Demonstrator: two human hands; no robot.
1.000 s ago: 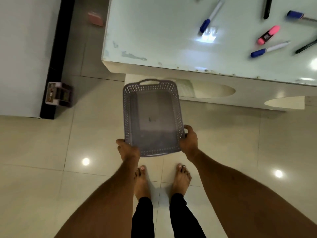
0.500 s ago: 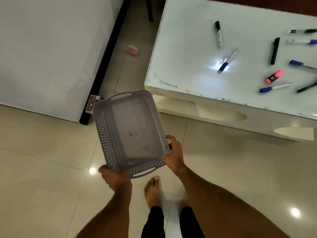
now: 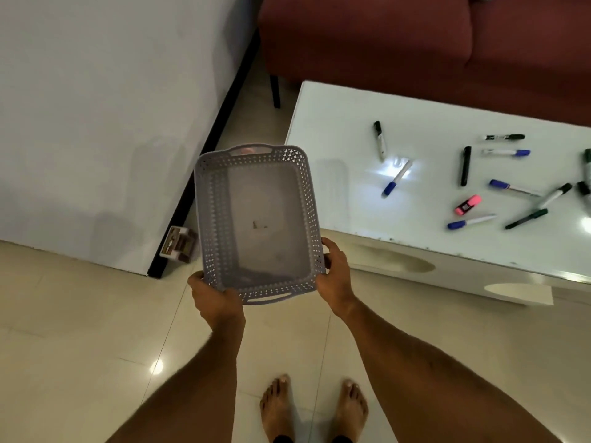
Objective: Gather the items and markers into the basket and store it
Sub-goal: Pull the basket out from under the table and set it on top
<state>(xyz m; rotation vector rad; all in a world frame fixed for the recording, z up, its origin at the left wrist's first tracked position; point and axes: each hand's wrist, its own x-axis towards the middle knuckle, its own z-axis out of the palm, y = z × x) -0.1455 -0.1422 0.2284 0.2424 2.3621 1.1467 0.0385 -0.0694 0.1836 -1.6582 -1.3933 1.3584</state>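
Observation:
I hold a grey perforated plastic basket (image 3: pixel 208 199) in the air in front of me, and nothing lies in it. My left hand (image 3: pixel 215 297) grips its near left corner and my right hand (image 3: pixel 334 276) grips its near right corner. To the right stands a low white glass-topped table (image 3: pixel 335 129) with several markers scattered on it: a blue-capped marker (image 3: pixel 396 179) under a light glare, a black-capped marker (image 3: pixel 379 139), a black marker (image 3: pixel 465 166), a pink highlighter (image 3: pixel 468 204) and another blue-capped marker (image 3: pixel 470 221).
A white wall panel with a black edge (image 3: pixel 204 155) runs along the left, with a small box (image 3: pixel 179 244) on the floor at its corner. A dark red sofa (image 3: pixel 415 43) stands behind the table. My bare feet (image 3: pixel 313 407) rest on glossy beige floor tiles.
The view has lifted and swung, so the sofa and more of the table show. The basket has straightened from a leftward tilt and sits closer to the table's left end; both hands keep their grip.

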